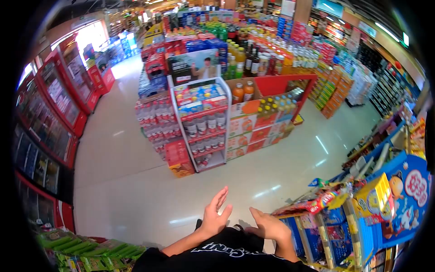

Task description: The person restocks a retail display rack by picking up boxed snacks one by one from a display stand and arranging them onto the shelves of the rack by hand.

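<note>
My left hand point(216, 219) is raised in front of my body, fingers stretched out and thumb apart, holding nothing. To its right, my right hand point(269, 225) is also held up with its fingers extended and nothing in it. The two hands face each other with a gap between them, above the shiny tiled floor point(181, 195). Nearest to my right hand is a snack rack point(317, 235) with a yellow box point(374, 196) on top; the hand appears apart from it.
A white-framed shelf point(225, 154) with bottles and boxes stands ahead, beside stacked drink cartons point(240, 131). Red-framed fridges point(56, 109) line the left. Green snack packets point(86, 251) lie at the lower left. A blue cartoon panel point(408, 199) rises at the right.
</note>
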The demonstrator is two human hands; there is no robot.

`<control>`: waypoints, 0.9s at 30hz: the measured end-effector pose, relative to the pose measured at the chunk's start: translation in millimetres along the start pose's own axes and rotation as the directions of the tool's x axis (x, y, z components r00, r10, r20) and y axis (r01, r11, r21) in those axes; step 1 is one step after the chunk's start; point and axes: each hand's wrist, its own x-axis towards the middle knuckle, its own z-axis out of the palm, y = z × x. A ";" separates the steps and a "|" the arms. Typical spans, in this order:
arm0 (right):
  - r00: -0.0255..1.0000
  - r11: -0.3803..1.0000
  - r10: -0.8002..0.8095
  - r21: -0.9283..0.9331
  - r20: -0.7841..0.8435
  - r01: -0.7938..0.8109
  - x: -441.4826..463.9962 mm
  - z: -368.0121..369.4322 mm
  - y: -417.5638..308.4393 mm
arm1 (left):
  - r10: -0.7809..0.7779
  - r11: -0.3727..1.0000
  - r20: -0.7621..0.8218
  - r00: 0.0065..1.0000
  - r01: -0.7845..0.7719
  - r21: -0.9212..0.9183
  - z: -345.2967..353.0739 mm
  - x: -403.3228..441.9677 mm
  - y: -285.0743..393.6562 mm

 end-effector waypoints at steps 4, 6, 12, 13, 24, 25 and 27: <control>0.978 0.981 -0.188 -0.077 -0.094 0.181 69.3 -27.0 -27.1 | -0.098 0.986 -0.090 0.991 0.109 0.123 -52.3 15.7 -18.9; 0.988 0.976 -0.155 -0.158 -0.019 0.150 105.3 -37.9 -35.0 | -0.304 0.891 -0.038 0.952 0.298 0.343 -77.4 26.2 -17.4; 0.944 0.945 -0.263 -0.144 0.201 0.294 217.5 -61.0 -33.8 | -0.459 0.596 0.347 0.818 -0.007 0.803 -134.9 65.5 -8.9; 0.940 0.943 -0.269 -0.138 0.210 0.301 235.1 -66.8 -39.7 | -0.504 0.543 0.308 0.807 0.018 0.840 -142.7 76.1 -14.4; 0.890 0.875 -0.455 -0.173 0.030 0.453 454.5 -103.2 2.6 | -0.336 0.447 0.015 0.942 0.145 0.883 -225.5 265.8 -16.3; 0.889 0.874 -0.457 -0.190 -0.013 0.446 465.7 -113.9 -3.3 | -0.257 0.492 -0.005 0.966 0.135 0.860 -230.4 291.7 -15.0; 0.883 0.875 -0.458 -0.222 -0.098 0.429 488.5 -135.4 -14.8 | -0.097 0.477 -0.071 0.993 0.109 0.872 -238.2 334.1 -13.2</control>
